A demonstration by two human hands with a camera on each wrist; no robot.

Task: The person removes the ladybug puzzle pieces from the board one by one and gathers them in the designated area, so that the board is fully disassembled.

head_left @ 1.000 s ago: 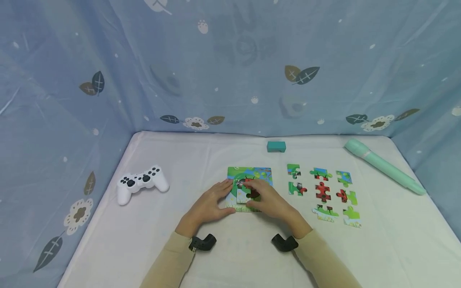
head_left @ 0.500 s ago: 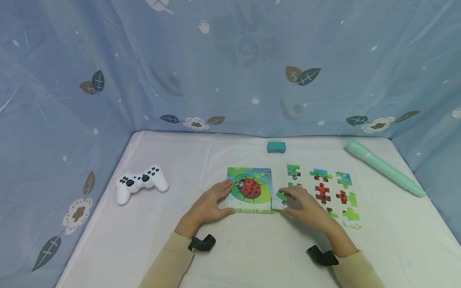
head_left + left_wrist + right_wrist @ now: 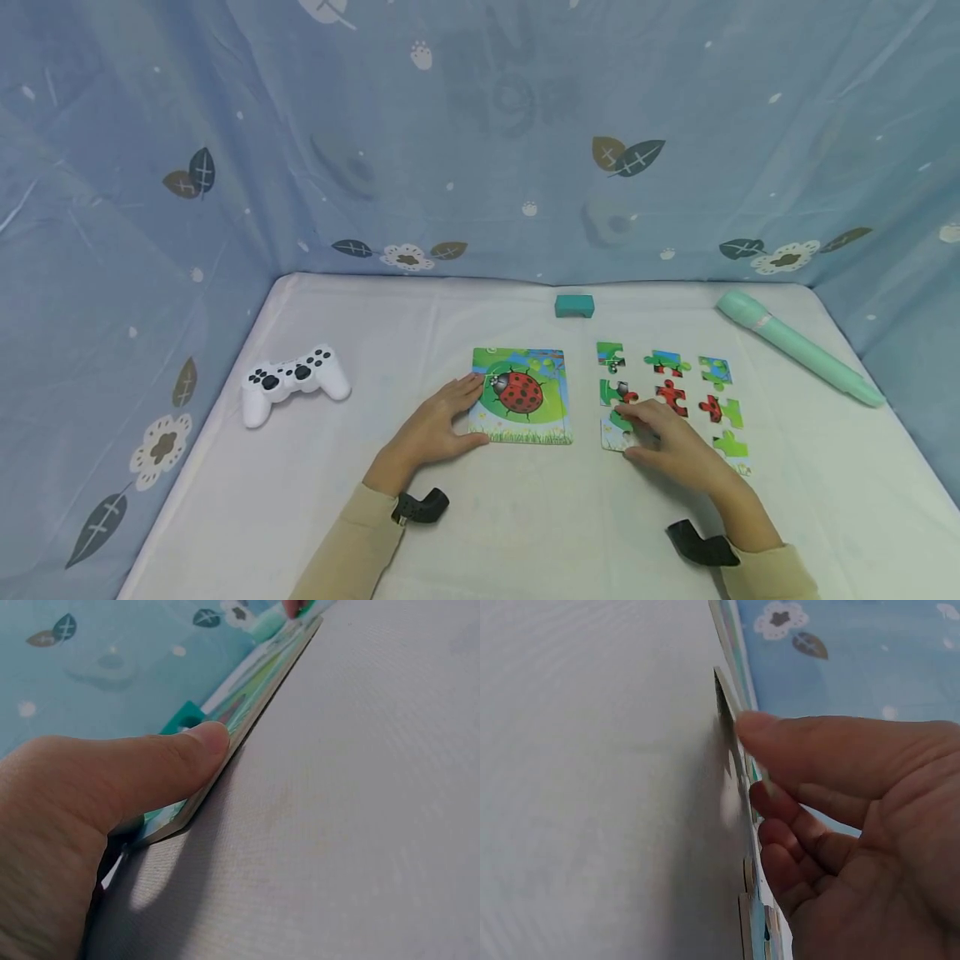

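My left hand (image 3: 435, 423) rests at the left side of a square ladybug puzzle board (image 3: 551, 421), its fingers at the upper left edge. In the left wrist view its straight thumb (image 3: 169, 769) presses on the board's near edge. Over to the right, my right hand (image 3: 678, 446) pinches a green and white corner puzzle piece (image 3: 611, 437) by its right side, between thumb and fingertips. The right wrist view shows this piece (image 3: 726, 701) tilted, its edge off the cloth. Just behind it lies a puzzle piece with part of the ladybug (image 3: 611, 392).
Several loose puzzle pieces lie in rough rows on the right, among them a red one (image 3: 670, 396) and a blue-green one (image 3: 716, 371). A teal block (image 3: 574, 306) stands at the back, a mint microphone-shaped object (image 3: 802, 350) far right, a white game controller (image 3: 296, 379) left.
My right hand has carried the corner puzzle piece from over the board to the right, below the left column of loose pieces. The board's ladybug picture is uncovered. My left hand stays put.
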